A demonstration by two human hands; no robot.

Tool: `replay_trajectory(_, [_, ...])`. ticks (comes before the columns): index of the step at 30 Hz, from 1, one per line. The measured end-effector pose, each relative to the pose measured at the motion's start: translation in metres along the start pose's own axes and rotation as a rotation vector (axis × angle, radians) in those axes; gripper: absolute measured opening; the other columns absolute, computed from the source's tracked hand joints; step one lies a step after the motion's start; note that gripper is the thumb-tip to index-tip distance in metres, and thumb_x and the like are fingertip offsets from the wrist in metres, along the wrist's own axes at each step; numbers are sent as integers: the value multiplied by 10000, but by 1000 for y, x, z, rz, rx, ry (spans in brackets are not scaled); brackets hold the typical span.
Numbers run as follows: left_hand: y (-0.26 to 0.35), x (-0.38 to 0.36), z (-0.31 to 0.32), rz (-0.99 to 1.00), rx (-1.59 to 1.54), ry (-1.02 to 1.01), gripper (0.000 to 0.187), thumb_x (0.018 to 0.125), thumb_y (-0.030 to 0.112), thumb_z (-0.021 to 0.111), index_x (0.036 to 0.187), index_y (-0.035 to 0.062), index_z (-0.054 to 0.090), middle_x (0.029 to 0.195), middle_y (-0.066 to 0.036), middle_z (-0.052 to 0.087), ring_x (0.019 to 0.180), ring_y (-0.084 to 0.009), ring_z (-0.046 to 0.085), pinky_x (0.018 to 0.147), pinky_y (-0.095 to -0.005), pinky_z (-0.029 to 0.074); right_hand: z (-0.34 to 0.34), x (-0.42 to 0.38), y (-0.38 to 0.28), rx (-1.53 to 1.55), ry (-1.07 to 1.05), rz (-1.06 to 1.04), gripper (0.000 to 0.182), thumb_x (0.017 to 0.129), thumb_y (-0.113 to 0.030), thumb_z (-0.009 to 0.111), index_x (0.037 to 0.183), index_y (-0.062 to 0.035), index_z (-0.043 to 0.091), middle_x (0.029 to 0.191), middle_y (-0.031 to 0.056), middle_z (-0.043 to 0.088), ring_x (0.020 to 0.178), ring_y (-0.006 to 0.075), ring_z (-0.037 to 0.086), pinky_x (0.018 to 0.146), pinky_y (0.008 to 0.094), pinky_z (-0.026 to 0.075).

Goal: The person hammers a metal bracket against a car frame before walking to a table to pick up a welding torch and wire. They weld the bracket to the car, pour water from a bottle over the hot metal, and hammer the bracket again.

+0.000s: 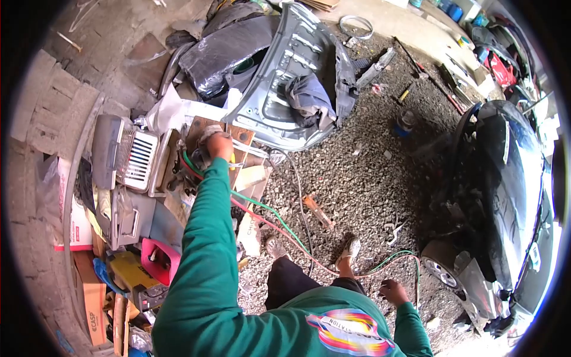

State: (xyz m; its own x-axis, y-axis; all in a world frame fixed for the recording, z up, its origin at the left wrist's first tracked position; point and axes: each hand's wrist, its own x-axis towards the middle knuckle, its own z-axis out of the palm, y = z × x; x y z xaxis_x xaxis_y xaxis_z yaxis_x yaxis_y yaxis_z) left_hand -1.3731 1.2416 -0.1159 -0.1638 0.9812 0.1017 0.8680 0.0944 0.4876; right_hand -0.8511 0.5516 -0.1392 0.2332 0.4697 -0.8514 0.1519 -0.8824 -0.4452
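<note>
My left hand (220, 147), at the end of an outstretched green sleeve, is closed around something greyish I cannot make out. It is over a cluttered bench with a brown, rust-coloured plate (239, 135). Beside the wrist is a small yellow piece (232, 159). A green hose (262, 205) and a red hose (279, 229) run from near this hand down across the gravel. My right hand (394, 293) hangs low by my side, its fingers loosely bent and apart, with nothing visible in them. It is above the hoses' lower loop.
A grey car panel (291, 71) with a dark cloth (310, 98) on it leans behind the bench. A dark car body (505, 190) with a wheel (440, 271) stands at right. Left are a slotted plastic case (140, 160), a pink container (160, 262) and cardboard boxes (89, 297).
</note>
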Motion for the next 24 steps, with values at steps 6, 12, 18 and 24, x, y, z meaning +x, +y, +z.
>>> replay_trajectory(6, [30, -31, -36, 249, -501, -186, 139, 963, 120, 800, 1005, -6, 761, 1014, -179, 778, 823, -262, 750, 747, -418, 598, -8, 1, 47, -399, 171, -38, 494, 889, -403, 759, 1274, -94, 775, 1179, 248, 779, 1115, 426, 745, 983, 497, 588])
replay_trajectory(12, [67, -170, 58, -214, -974, -714, 195, 1002, -3, 649, 1195, 20, 639, 1125, -116, 687, 964, -219, 724, 773, -375, 619, -26, -45, 42, -142, 267, -93, 499, 908, -353, 724, 1331, -90, 750, 1188, 231, 789, 1132, 403, 751, 1015, 463, 586])
replay_trajectory(18, [231, -373, 51, -330, -840, -1065, 226, 1026, -58, 574, 1232, 11, 640, 1130, -135, 707, 989, -298, 763, 822, -424, 668, -53, -61, 123, -124, 186, -52, 543, 907, -362, 721, 1386, -108, 727, 1271, 239, 765, 1188, 422, 727, 1058, 468, 566])
replay_trajectory(24, [414, -531, 43, -269, -780, -1527, 220, 1031, -5, 593, 1240, 19, 656, 1110, -203, 746, 953, -302, 762, 799, -403, 666, -155, -99, 147, 701, 148, -277, 704, 999, -360, 782, 1605, -134, 504, 1238, 143, 767, 979, 239, 775, 854, 411, 641])
